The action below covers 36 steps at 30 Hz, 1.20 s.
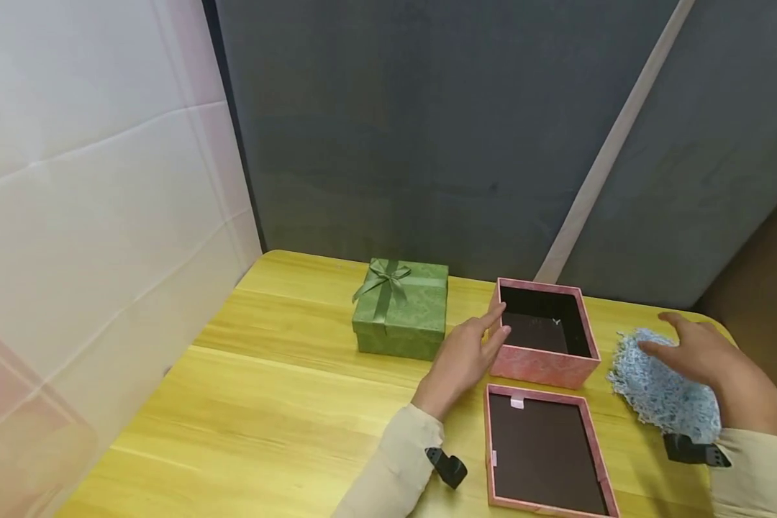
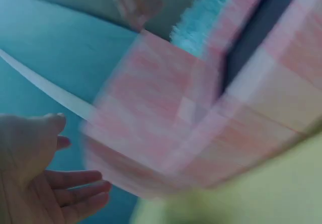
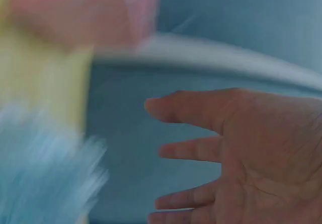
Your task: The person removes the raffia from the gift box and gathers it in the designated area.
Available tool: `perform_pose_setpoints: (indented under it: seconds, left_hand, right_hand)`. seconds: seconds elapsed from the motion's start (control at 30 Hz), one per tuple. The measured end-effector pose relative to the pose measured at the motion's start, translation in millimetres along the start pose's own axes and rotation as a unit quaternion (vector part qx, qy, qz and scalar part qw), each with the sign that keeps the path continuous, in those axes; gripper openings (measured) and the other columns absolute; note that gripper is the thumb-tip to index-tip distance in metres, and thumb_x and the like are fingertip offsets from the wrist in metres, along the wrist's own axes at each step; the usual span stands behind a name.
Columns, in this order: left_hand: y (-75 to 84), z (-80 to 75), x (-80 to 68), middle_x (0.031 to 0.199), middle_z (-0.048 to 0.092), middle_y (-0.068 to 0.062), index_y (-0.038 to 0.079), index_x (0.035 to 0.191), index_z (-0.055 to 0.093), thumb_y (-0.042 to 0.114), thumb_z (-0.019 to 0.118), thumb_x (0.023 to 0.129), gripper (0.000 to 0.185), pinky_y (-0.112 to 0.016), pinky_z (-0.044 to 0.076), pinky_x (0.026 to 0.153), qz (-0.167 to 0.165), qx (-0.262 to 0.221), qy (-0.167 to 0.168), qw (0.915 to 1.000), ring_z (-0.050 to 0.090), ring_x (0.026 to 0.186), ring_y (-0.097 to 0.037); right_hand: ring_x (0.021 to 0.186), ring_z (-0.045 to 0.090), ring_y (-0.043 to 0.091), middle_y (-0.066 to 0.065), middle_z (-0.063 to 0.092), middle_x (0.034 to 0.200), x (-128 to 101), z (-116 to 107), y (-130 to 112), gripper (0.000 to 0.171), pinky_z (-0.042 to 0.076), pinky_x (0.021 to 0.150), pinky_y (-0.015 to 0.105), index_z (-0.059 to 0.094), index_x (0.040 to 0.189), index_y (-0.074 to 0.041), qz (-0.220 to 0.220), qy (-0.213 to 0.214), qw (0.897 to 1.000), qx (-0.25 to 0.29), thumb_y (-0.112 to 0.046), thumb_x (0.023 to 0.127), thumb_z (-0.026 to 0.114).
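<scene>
A pink box (image 1: 544,367) with a dark inside stands uncovered toward the back right of the table. Its pink-rimmed lid (image 1: 547,453) lies in front of it, inner side up, with small white tabs. My left hand (image 1: 466,360) is at the box's left wall, fingers extended; in the left wrist view the left hand (image 2: 50,183) holds nothing. Over the light-blue shredded filler (image 1: 663,388) hovers my right hand (image 1: 706,352), thumb and fingers spread. The right wrist view shows that right hand (image 3: 241,153) empty beside the blurred blue filler (image 3: 40,168).
Left of the pink box sits a closed green gift box (image 1: 404,309) with a ribbon bow. The yellow wood-grain table (image 1: 265,410) ends at a dark grey curtain (image 1: 395,129) behind and a white cloth wall (image 1: 103,180) on the left.
</scene>
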State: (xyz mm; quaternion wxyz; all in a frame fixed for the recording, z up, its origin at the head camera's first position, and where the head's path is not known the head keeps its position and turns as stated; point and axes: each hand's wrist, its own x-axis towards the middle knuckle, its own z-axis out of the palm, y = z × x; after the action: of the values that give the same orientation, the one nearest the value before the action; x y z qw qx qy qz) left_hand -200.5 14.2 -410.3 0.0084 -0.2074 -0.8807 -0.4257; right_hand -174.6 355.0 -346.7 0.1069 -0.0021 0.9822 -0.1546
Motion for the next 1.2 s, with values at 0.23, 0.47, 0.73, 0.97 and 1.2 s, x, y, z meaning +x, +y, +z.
perform_pose_setpoints:
  seconds: [0.23, 0.47, 0.73, 0.97, 1.2]
  left_hand:
    - [31.6, -76.0, -31.6, 0.133, 0.067, -0.005, 0.010, 0.138, 0.066, 0.032, 0.056, 0.108, 0.039, -0.033, 0.053, 0.100, 0.086, -0.028, 0.029, 0.9954, 0.064, 0.118, -0.019]
    - [-18.5, -136.2, -40.0, 0.121, 0.070, -0.011, 0.003, 0.130, 0.068, 0.016, 0.062, 0.105, 0.029, -0.042, 0.056, 0.093, 0.054, -0.027, 0.181, 0.9816, 0.067, 0.110, -0.025]
    - [-62.9, -118.4, -17.2, 0.131, 0.066, -0.018, -0.002, 0.142, 0.057, 0.025, 0.054, 0.108, 0.043, -0.045, 0.053, 0.099, -0.101, -0.058, 0.131, 0.9845, 0.062, 0.121, -0.033]
    - [-60.9, -94.3, -17.1, 0.135, 0.063, -0.019, -0.002, 0.144, 0.057, 0.029, 0.055, 0.109, 0.047, -0.048, 0.054, 0.096, -0.147, -0.080, 0.067, 0.9837, 0.061, 0.121, -0.034]
    - [-56.1, -94.9, -16.0, 0.124, 0.065, -0.022, -0.006, 0.141, 0.058, 0.025, 0.059, 0.107, 0.046, -0.043, 0.055, 0.088, -0.147, -0.119, 0.082, 0.9785, 0.064, 0.109, -0.033]
  right_hand:
    - [0.132, 0.032, 0.064, 0.045, 0.030, 0.147, 2, -14, -112, 0.071, 0.036, 0.098, 0.080, 0.032, 0.155, 0.006, -0.049, 0.070, 0.993, 0.081, -0.039, 0.105, 0.055]
    - [0.138, 0.042, 0.052, 0.035, 0.038, 0.153, 12, 3, -178, 0.066, 0.043, 0.103, 0.069, 0.037, 0.157, -0.001, -0.075, 0.086, 0.976, 0.185, -0.039, 0.107, 0.055]
    - [0.144, 0.040, 0.046, 0.033, 0.039, 0.154, 30, 53, -207, 0.071, 0.040, 0.111, 0.062, 0.025, 0.162, -0.002, -0.031, 0.109, 0.942, 0.315, -0.031, 0.106, 0.057]
    - [0.135, 0.049, 0.044, 0.032, 0.047, 0.147, 39, 92, -204, 0.072, 0.045, 0.106, 0.056, 0.025, 0.160, 0.005, 0.040, 0.073, 0.929, 0.360, -0.033, 0.107, 0.055]
    - [0.128, 0.054, 0.042, 0.030, 0.053, 0.139, 38, 100, -205, 0.066, 0.047, 0.104, 0.054, 0.042, 0.154, 0.004, 0.062, 0.115, 0.899, 0.418, -0.029, 0.102, 0.065]
